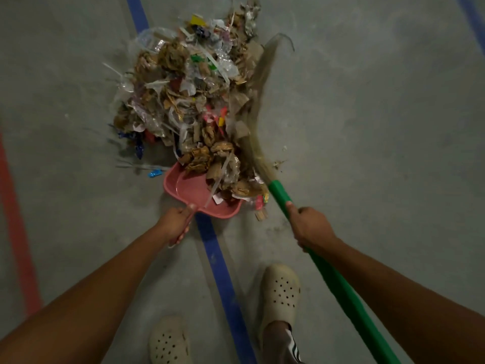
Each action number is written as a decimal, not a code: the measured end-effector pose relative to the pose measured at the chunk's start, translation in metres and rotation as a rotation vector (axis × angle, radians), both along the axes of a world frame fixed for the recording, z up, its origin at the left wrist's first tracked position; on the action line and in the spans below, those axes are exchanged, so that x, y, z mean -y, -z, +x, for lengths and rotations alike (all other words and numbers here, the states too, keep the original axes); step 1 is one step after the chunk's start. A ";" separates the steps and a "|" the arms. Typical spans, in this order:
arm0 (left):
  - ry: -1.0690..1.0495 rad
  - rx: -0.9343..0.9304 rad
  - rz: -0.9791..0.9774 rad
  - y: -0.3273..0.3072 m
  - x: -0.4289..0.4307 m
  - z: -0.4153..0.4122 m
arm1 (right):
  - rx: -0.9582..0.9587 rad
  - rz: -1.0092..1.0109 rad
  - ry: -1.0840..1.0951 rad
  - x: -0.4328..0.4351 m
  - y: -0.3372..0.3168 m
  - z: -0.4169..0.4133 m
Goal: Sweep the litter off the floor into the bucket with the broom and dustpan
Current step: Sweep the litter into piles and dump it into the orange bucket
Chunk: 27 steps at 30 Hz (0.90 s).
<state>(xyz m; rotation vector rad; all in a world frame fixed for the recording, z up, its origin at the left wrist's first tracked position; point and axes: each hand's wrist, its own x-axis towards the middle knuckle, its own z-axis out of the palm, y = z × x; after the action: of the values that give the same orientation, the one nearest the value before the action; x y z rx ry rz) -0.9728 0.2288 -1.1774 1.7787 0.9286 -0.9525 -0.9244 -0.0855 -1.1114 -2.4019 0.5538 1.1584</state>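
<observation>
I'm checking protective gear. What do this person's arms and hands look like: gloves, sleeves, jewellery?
The left forearm and right forearm are bare to the frame edge, no sleeves showing. The left hand and right hand wear no gloves; no watch, bracelet or ring is visible.

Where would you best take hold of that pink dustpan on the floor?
By its narrow handle, from the near side, as the left hand does. The dustpan opens toward the litter pile and carries scraps, so the handle sticking back toward the person is the one slim, free part.
</observation>
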 end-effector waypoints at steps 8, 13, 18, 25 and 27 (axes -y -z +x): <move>-0.026 0.096 -0.059 -0.025 0.012 0.014 | -0.026 -0.009 -0.211 -0.027 -0.045 -0.028; 0.008 0.141 -0.127 -0.065 0.018 0.016 | -0.057 -0.002 -0.222 -0.031 -0.092 -0.049; -0.082 0.217 -0.172 -0.126 0.028 0.003 | -0.032 -0.024 -0.182 -0.027 -0.153 -0.058; -0.128 0.305 -0.187 -0.248 0.033 -0.023 | -0.002 -0.015 -0.098 -0.029 -0.273 -0.085; -0.137 0.326 -0.181 -0.291 0.033 -0.035 | 0.015 -0.010 -0.070 -0.029 -0.312 -0.100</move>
<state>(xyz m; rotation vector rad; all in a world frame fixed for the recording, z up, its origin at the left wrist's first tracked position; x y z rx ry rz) -1.0075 0.1962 -0.8866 1.6318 0.7215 -0.6155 -1.0239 -0.0566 -0.7992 -2.4541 0.4752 1.1687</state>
